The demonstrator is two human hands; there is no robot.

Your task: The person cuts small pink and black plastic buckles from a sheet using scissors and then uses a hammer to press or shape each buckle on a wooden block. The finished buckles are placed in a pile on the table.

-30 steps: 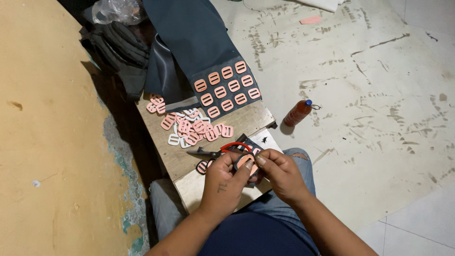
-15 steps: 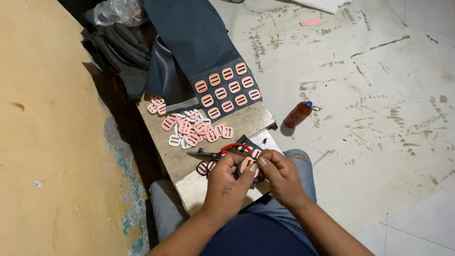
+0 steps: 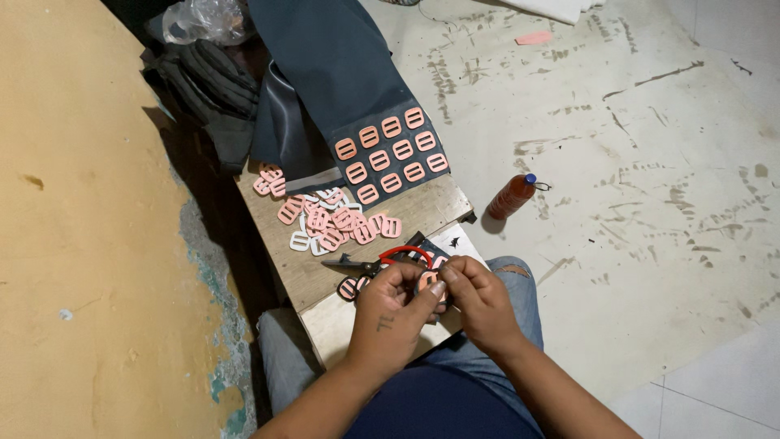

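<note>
My left hand (image 3: 392, 313) and my right hand (image 3: 479, 299) meet over the near end of a small wooden board (image 3: 422, 210). Together their fingertips pinch one small pink buckle-shaped piece with dark backing (image 3: 428, 280). Red-handled scissors (image 3: 382, 262) lie on the board just beyond my fingers. A loose heap of pink and white buckle pieces (image 3: 329, 221) sits further up the board. A strip of dark fabric (image 3: 341, 73) carries neat rows of pink pieces (image 3: 392, 154) at its near end.
A yellow wall (image 3: 81, 244) runs along the left. An orange bottle with a blue cap (image 3: 512, 196) lies on the stained concrete floor to the right. Dark folded cloth (image 3: 207, 81) and a clear plastic bag (image 3: 203, 18) sit at the back.
Both hands have drawn slightly closer together on the small piece; the scissors and other pieces have not moved.
</note>
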